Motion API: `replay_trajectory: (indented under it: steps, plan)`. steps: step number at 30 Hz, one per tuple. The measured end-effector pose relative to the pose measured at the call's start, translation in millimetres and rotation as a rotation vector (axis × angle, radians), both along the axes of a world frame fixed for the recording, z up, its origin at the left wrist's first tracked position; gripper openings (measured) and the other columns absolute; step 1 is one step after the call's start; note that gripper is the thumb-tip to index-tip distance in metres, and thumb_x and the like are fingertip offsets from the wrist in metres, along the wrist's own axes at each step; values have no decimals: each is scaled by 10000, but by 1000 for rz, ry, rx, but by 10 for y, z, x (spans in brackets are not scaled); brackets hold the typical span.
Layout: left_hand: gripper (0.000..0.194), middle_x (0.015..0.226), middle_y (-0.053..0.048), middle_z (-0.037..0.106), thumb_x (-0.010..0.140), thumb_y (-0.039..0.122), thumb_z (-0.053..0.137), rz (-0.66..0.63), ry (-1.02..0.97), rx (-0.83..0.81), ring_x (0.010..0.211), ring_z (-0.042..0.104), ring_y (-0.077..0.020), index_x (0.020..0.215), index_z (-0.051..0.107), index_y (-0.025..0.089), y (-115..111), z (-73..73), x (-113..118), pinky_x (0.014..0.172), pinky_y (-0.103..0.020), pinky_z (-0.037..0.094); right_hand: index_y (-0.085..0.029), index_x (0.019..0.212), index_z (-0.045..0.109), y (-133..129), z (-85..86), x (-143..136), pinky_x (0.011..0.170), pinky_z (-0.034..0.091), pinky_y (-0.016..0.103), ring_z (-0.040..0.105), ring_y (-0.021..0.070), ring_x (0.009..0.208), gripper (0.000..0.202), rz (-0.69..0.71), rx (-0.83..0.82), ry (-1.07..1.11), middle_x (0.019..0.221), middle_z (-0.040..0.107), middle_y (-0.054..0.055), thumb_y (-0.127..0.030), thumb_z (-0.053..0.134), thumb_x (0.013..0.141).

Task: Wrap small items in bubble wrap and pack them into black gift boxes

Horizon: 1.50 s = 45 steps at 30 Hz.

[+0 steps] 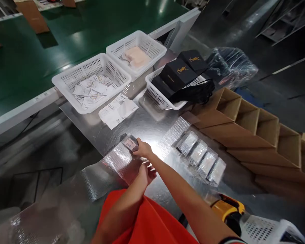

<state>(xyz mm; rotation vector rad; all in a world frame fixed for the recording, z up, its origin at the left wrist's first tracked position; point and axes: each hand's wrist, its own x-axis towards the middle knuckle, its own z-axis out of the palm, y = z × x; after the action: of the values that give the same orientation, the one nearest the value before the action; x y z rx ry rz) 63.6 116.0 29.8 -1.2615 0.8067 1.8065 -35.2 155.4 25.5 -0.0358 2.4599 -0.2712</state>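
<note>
My right hand (143, 149) grips the end of a small dark box with a pale pink label (130, 142). The box lies on a strip of bubble wrap (123, 161) that runs across the metal table and hangs over its left edge. My left hand (147, 172) is just below, beside the right edge of the wrap, its fingers loosely bent and apart with nothing visible in them. To the right, several bubble-wrapped small boxes (199, 156) lie in a row. Another piece of bubble wrap (174, 134) lies flat behind them.
White baskets hold paper slips (93, 86), peach-coloured sheets (137, 57) and black boxes with gold logos (180, 71). A printed paper (118, 110) lies before them. Open cardboard boxes (251, 125) line the right. A yellow-black tool (227, 206) sits lower right; a green conveyor (78, 37) runs behind.
</note>
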Motion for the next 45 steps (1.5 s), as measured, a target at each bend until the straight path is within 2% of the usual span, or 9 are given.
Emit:
replay_trajectory:
  steps: [3, 6, 10, 13, 25, 31, 38, 41, 45]
  plan:
    - [33, 733, -74, 688, 724, 173, 666, -224, 132, -82, 629, 641, -187, 698, 657, 155, -315, 52, 46, 614, -311, 510, -217, 1227, 470, -108, 13, 116, 692, 438, 290, 679, 253, 928, 551, -7, 58, 45, 1078, 702, 86, -376, 717, 761]
    - [220, 1205, -114, 702, 797, 190, 640, -435, 463, -418, 1142, 631, -263, 994, 740, 192, -816, 46, 114, 950, -378, 501, -209, 1226, 461, -237, 6, 251, 718, 454, 298, 662, 256, 971, 468, -10, 136, 112, 1117, 668, 111, -315, 681, 826]
    - [559, 1599, -86, 392, 872, 226, 569, -1227, 1060, -1189, 1484, 268, -390, 1429, 540, 275, -1345, -110, 310, 1161, -673, 229, -190, 1249, 451, -358, -14, 395, 722, 468, 309, 627, 273, 1009, 444, -19, 158, 189, 1144, 629, 145, -303, 664, 876]
    - [607, 1644, -62, 295, 924, 268, 491, -1521, 1088, -1366, 1503, 225, -387, 1519, 390, 331, -1525, -247, 501, 1113, -769, 200, -159, 1286, 442, -408, -40, 482, 760, 475, 340, 600, 287, 1017, 462, -2, 158, 259, 1161, 601, 168, -327, 638, 904]
    - [533, 1542, -149, 463, 900, 256, 533, -1625, 1078, -1428, 1405, 402, -406, 1432, 541, 243, -1522, -105, 370, 1151, -706, 212, -131, 1393, 428, -450, -2, 439, 874, 455, 410, 563, 318, 1103, 505, -12, 125, 274, 1252, 564, 212, -331, 537, 942]
    - [435, 1453, -204, 541, 884, 219, 531, -1685, 1131, -1380, 1343, 489, -348, 1297, 642, 136, -1543, 21, 153, 1161, -606, 290, -108, 1441, 427, -422, 52, 419, 1100, 275, 578, 445, 390, 1297, 647, -21, 110, 373, 1435, 477, 263, -330, 624, 865]
    - [468, 1469, -177, 536, 896, 219, 510, -1799, 1150, -1382, 1301, 530, -335, 1350, 611, 165, -1615, 19, 90, 1126, -551, 352, -105, 1538, 302, -503, 119, 618, 1166, 208, 574, 349, 380, 1397, 818, -70, -25, 462, 1551, 373, 225, -344, 665, 845]
    - [453, 1418, -189, 577, 896, 220, 496, -1861, 1161, -1386, 1235, 575, -334, 1324, 630, 161, -1625, 70, 78, 1089, -545, 372, -129, 1514, 346, -232, 191, 879, 1181, 220, 539, 325, 341, 1420, 733, -184, -121, 597, 1562, 356, 207, -408, 602, 887]
    - [433, 1375, -169, 615, 922, 242, 437, -1943, 1169, -1409, 1164, 617, -327, 1297, 647, 187, -1646, 53, 30, 1027, -534, 403, -128, 1451, 411, 735, 191, 1701, 1117, 346, 516, 402, 323, 1366, 571, -578, -30, 722, 1476, 445, 210, -339, 489, 926]
